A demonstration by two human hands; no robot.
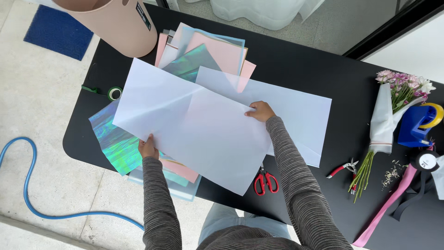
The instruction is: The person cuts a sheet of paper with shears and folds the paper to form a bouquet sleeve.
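Two large white paper sheets overlap on the black table [300, 69]. My left hand [148, 148] grips the near left edge of the front white sheet [185, 125]. My right hand [260, 111] pinches that sheet's right edge, where it lies over the second white sheet [296, 111]. Under them lies a stack of pink, pale blue and iridescent sheets [120, 146], with more pink sheets [222, 48] fanned out at the back.
A pink bucket [115, 23] stands at the back left, and green tape [114, 93] lies beside the stack. Red scissors [265, 181] lie at the near edge. At right are a wrapped flower bunch [388, 120], red-handled pruners [342, 169], a blue tape dispenser [418, 124] and pink ribbon [388, 203].
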